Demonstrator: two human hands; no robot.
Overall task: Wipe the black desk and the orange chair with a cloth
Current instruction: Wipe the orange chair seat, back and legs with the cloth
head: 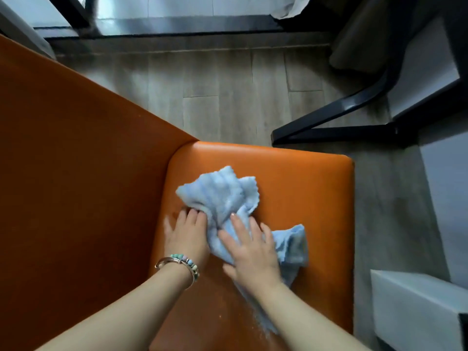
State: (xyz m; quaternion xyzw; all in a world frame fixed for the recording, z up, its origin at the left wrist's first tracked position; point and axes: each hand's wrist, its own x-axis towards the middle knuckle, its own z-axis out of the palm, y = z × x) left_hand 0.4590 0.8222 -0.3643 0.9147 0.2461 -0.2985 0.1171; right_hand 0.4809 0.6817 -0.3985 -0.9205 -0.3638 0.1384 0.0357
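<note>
Cloth: my crumpled pale-blue fluffy terry cloth [222,198] lies bunched on the seat, ridged pile on top, one flap trailing to the right and another running back under my right forearm
Chair: the smooth orange leather-look chair [298,178] has a padded seat with rounded corners and a tall flat backrest rising on my left; fine pale specks show on the seat near me
Left hand: my left hand [186,234] lies palm down on the seat, fingers stretched and relaxed, fingertips touching the cloth's left edge, gripping nothing
Right hand: my right hand [250,249] presses flat on the middle of the cloth, fingers straight and spread, not curled round it
Wrist: a thin metal bangle with pastel beads [181,262] circles my left wrist
Around: grey wood-plank floor [215,97] beyond the seat; the black angular metal desk frame [336,115] stands just right of the chair's far corner; a white boxy block [415,305] sits low right, apart from the seat
</note>
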